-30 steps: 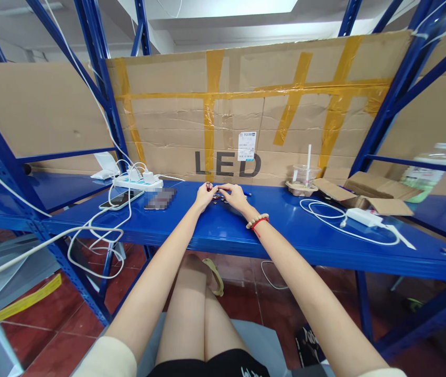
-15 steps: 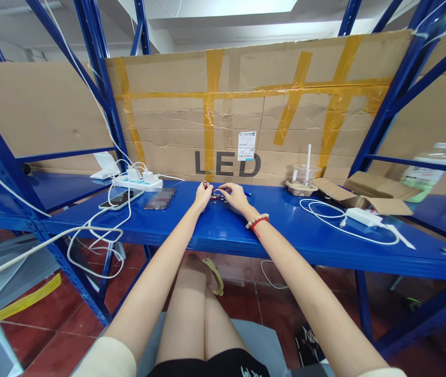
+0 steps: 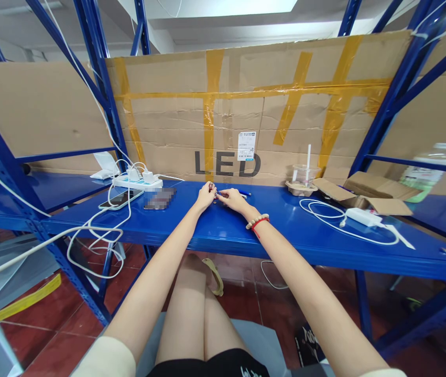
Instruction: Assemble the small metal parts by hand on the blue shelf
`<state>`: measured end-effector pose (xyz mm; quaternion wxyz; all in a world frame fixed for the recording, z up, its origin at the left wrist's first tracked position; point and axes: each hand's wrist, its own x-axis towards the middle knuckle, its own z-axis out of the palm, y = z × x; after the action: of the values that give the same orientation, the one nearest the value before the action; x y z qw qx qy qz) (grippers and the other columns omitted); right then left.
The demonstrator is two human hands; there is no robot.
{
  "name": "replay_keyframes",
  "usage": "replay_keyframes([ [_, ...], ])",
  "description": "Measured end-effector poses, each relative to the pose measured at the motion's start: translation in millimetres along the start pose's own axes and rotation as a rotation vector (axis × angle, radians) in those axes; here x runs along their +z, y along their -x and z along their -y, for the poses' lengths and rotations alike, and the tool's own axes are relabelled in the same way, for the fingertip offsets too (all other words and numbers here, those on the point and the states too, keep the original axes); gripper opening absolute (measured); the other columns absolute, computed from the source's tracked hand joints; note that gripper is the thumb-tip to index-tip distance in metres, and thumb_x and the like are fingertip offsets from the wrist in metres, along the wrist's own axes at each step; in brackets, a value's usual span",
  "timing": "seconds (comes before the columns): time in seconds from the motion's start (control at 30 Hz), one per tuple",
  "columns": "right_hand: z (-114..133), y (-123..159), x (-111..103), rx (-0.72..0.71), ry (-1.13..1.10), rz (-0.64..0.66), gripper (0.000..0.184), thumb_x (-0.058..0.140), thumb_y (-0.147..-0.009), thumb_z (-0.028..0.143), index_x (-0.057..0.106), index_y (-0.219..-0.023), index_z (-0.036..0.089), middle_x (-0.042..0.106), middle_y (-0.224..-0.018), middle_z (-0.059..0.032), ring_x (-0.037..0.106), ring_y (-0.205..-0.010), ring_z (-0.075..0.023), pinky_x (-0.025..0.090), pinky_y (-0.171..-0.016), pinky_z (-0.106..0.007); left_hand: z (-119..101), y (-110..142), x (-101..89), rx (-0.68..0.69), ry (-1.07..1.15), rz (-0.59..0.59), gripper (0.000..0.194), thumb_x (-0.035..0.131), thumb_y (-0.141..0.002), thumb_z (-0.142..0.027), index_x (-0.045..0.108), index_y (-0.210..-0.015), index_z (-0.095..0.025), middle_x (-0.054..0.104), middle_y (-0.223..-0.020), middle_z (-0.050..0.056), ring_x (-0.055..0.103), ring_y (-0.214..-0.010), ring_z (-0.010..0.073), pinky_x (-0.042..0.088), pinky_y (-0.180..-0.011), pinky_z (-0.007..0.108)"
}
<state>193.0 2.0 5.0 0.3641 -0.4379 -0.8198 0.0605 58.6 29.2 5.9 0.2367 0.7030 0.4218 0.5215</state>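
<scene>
My left hand (image 3: 206, 196) is closed in a pinch above the blue shelf top (image 3: 223, 230); a small dark thing shows at its fingertips, too tiny to name. Close beside it, my right hand (image 3: 232, 199) is bent inward with its fingertips pressed together by the left fingers. What the right fingers grip is mostly hidden. A slim blue pen-like stick (image 3: 245, 193) lies just behind the right hand. Several tiny pieces on the shelf are largely covered by my hands. A beaded bracelet (image 3: 258, 220) and a red cord circle my right wrist.
Left: a white power strip (image 3: 138, 182) with plugs and cables, a phone (image 3: 121, 200) and a blurred dark flat object (image 3: 160, 199). Right: a plastic cup with straw (image 3: 303, 178), an open carton (image 3: 376, 191) and a white adapter (image 3: 366, 217). A taped cardboard sheet (image 3: 175, 125) stands behind.
My right hand has turned lower and its fingers have drawn in toward the left hand, covering more of the tiny pieces. My left hand has shifted slightly right.
</scene>
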Motion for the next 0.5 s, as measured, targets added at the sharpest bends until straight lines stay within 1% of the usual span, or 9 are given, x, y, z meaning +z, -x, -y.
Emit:
replay_keyframes([
  [0.1, 2, 1, -2, -0.005, 0.059, -0.005, 0.028, 0.048, -0.084, 0.028, 0.065, -0.068, 0.013, 0.061, -0.057, -0.001, 0.049, -0.052, -0.011, 0.034, -0.051, -0.021, -1, 1, -0.2, 0.009, 0.001, 0.014, 0.019, 0.044, -0.072, -0.013, 0.031, -0.06, -0.019, 0.042, -0.061, -0.004, 0.041, -0.06, 0.0093, 0.036, -0.065, 0.022],
  [0.2, 4, 1, -4, -0.016, 0.106, -0.011, 0.028, 0.048, -0.084, 0.027, 0.065, -0.068, 0.012, 0.061, -0.059, -0.0014, 0.046, -0.053, -0.0103, 0.03, -0.051, -0.021, -1, 0, -0.9, 0.031, 0.005, 0.016, 0.02, 0.045, -0.073, -0.011, 0.031, -0.06, -0.019, 0.041, -0.06, -0.004, 0.04, -0.059, 0.0089, 0.035, -0.063, 0.022],
  [0.37, 9, 1, -7, -0.016, 0.181, -0.038, 0.027, 0.048, -0.085, 0.024, 0.066, -0.07, 0.011, 0.064, -0.064, -0.0039, 0.045, -0.055, -0.0103, 0.028, -0.053, -0.022, 1, -2, -1.3, 0.064, 0.038, 0.003, 0.022, 0.047, -0.073, -0.01, 0.032, -0.058, -0.019, 0.04, -0.059, -0.004, 0.039, -0.058, 0.009, 0.034, -0.062, 0.023],
  [0.5, 13, 1, -8, 0.0, 0.253, -0.07, 0.029, 0.047, -0.087, 0.026, 0.066, -0.071, 0.01, 0.065, -0.069, -0.0074, 0.047, -0.057, -0.0118, 0.027, -0.055, -0.024, 5, -4, 0.7, 0.066, 0.114, 0.011, 0.022, 0.049, -0.072, -0.01, 0.034, -0.058, -0.018, 0.04, -0.057, -0.005, 0.041, -0.057, 0.009, 0.035, -0.062, 0.023],
])
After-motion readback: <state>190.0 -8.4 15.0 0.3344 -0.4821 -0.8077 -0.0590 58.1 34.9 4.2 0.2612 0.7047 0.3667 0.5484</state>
